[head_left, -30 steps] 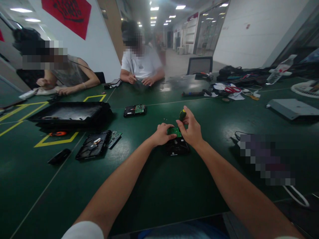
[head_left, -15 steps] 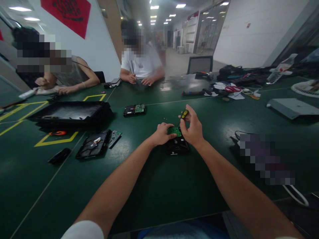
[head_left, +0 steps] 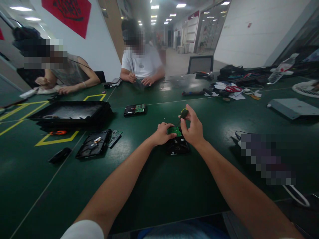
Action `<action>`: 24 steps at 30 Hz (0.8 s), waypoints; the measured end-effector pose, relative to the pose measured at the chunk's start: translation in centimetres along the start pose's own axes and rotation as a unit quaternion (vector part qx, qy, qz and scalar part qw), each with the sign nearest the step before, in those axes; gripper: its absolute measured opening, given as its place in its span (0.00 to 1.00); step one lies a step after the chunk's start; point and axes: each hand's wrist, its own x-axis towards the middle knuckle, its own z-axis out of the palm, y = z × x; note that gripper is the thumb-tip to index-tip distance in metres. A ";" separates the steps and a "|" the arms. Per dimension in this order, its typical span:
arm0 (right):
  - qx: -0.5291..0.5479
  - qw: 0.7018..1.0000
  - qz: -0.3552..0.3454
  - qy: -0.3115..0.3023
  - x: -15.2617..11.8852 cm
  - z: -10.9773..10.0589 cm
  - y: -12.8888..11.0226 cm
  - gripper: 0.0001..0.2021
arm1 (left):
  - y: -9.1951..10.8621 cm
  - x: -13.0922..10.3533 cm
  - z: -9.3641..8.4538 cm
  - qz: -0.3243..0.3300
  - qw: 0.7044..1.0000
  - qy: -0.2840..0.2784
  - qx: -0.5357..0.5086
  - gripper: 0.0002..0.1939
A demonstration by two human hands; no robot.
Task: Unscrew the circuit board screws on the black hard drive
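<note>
Right of centre, the screwdriver (head_left: 184, 113) is rolled from its yellow patches to a mostly dark side.

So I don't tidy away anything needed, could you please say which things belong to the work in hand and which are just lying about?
In hand: hard drive and its green board, under the left hand; screwdriver, in the right hand.
Apparently lying about: bottle, grey metal case.
</note>
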 end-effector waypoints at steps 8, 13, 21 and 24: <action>-0.032 0.999 0.000 0.012 0.1 -0.1 0.0 0.32 | 0.0 0.1 0.0 0.007 1.000 -0.003 0.007 0.32; -0.011 1.000 -0.003 0.006 0.0 0.1 0.0 0.34 | -0.2 0.2 0.1 0.010 1.000 0.006 0.009 0.31; -0.019 1.000 -0.006 0.007 0.1 0.0 -0.1 0.31 | -0.2 0.1 0.1 0.011 1.000 0.007 0.011 0.30; -0.013 1.000 -0.008 0.009 0.1 0.1 -0.2 0.31 | -0.2 0.2 0.2 0.007 1.000 0.006 0.008 0.31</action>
